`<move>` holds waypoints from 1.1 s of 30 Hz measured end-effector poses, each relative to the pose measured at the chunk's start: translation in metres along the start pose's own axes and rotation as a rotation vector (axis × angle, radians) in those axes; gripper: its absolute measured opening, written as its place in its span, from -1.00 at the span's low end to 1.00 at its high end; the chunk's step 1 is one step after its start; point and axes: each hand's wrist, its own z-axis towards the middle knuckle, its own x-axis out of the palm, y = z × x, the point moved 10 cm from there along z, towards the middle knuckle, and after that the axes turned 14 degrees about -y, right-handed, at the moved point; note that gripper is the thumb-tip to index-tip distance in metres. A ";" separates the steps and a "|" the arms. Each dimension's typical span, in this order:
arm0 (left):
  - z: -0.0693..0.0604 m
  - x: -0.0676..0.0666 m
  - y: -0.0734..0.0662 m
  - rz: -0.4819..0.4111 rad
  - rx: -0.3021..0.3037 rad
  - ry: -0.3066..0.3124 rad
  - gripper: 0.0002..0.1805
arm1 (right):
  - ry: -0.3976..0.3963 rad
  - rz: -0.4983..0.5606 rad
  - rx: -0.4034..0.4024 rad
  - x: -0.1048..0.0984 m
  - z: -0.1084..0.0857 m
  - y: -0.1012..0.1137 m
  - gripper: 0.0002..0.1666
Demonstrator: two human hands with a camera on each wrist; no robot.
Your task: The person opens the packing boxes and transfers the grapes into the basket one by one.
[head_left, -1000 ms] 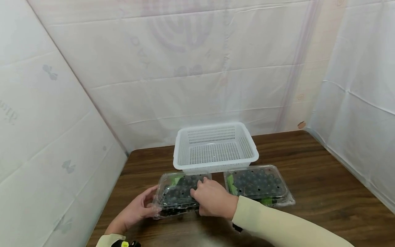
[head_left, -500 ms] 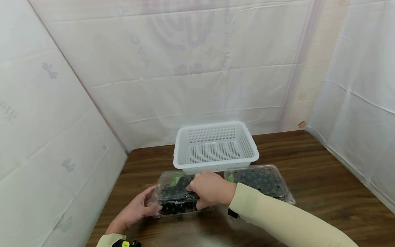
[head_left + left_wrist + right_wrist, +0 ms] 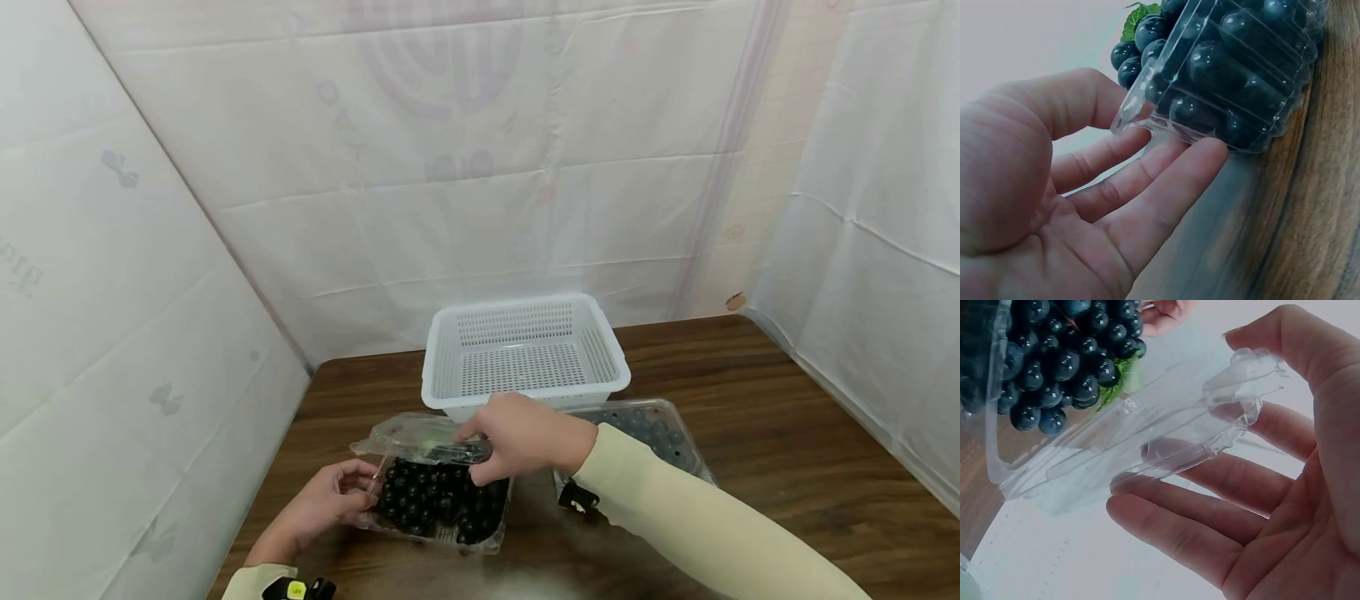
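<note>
In the head view a clear plastic clamshell box (image 3: pixel 480 543) of dark grapes (image 3: pixel 420 497) sits on the table with its lid (image 3: pixel 408 431) raised at the back. My left hand (image 3: pixel 318 504) holds the box's left end. The left wrist view shows the thumb at the rim and the fingers (image 3: pixel 1172 181) against the ribbed wall. My right hand (image 3: pixel 528 435) grips the lid's free edge. Through the clear plastic in the right wrist view, its fingers (image 3: pixel 1179 531) lie behind the lid. A green leaf (image 3: pixel 1113 384) shows beside the grapes.
Behind the box stands a white perforated basket (image 3: pixel 427 358) with nothing in it. A second clear box (image 3: pixel 656 425) of grapes, its lid down, lies to the right, partly hidden by my right sleeve (image 3: pixel 660 508). White sheets (image 3: pixel 480 167) enclose the wooden table (image 3: pixel 750 400).
My right hand has lifted the left box's lid up and back, uncovering the grapes. My left hand has stayed at the box's left end, shifting slightly.
</note>
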 end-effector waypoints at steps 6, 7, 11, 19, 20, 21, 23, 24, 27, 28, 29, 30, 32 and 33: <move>0.005 -0.003 -0.014 0.060 0.058 -0.033 -0.71 | -0.057 0.092 0.057 -0.011 0.000 -0.013 -0.59; 0.005 -0.004 -0.016 0.067 0.065 -0.035 -0.70 | -0.065 0.106 0.065 -0.013 0.000 -0.015 -0.59; 0.009 -0.007 -0.023 0.129 0.100 -0.042 -0.71 | -0.072 0.194 0.117 -0.016 -0.001 -0.022 -0.60; 0.018 -0.015 -0.033 0.300 0.182 -0.058 -0.76 | -0.090 0.290 0.147 -0.020 -0.005 -0.021 -0.60; 0.018 -0.014 -0.033 0.303 0.181 -0.054 -0.76 | -0.094 0.297 0.143 -0.020 -0.006 -0.020 -0.60; 0.019 -0.014 -0.034 0.306 0.187 -0.046 -0.77 | -0.098 0.302 0.143 -0.021 -0.007 -0.019 -0.60; 0.021 -0.013 -0.036 0.305 0.188 -0.034 -0.78 | -0.105 0.322 0.155 -0.021 -0.009 -0.019 -0.60; 0.022 -0.013 -0.037 0.308 0.193 -0.030 -0.78 | -0.110 0.335 0.164 -0.021 -0.011 -0.018 -0.60; 0.024 -0.014 -0.039 0.311 0.198 -0.024 -0.78 | -0.124 0.372 0.201 -0.022 -0.014 -0.017 -0.59; 0.024 -0.015 -0.038 0.311 0.196 -0.024 -0.79 | -0.130 0.386 0.213 -0.022 -0.014 -0.016 -0.58; 0.024 -0.016 -0.038 0.313 0.194 -0.025 -0.79 | -0.134 0.394 0.219 -0.021 -0.015 -0.015 -0.58; 0.025 -0.017 -0.037 0.308 0.188 -0.024 -0.80 | -0.138 0.402 0.225 -0.021 -0.016 -0.014 -0.57; 0.024 -0.019 -0.036 0.303 0.177 -0.022 -0.81 | -0.148 0.411 0.234 -0.019 -0.018 -0.012 -0.56; 0.025 -0.020 -0.035 0.301 0.175 -0.022 -0.81 | -0.153 0.415 0.237 -0.018 -0.019 -0.012 -0.56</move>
